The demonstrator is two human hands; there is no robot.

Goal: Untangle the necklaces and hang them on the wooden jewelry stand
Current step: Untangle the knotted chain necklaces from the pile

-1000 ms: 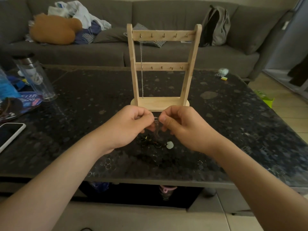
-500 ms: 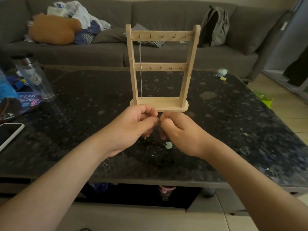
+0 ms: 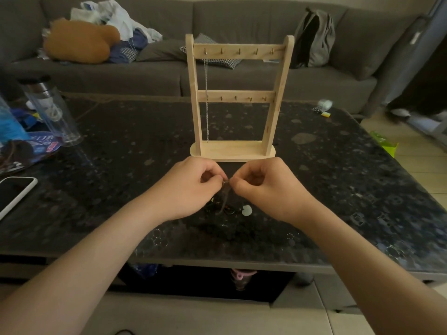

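A thin chain rises from the tangle on the dark table, just before the wooden stand. The left hand and right hand, fingers curled, both pinch it; easing strands apart gently, never tugging, should keep knots from tightening. One necklace already hangs on the stand

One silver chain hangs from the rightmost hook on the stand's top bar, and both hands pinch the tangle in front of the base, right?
Not quite. The head view shows the silver chain on the leftmost top-bar hook of the wooden stand, not the rightmost. The left hand and right hand do pinch the tangle in front of the base.
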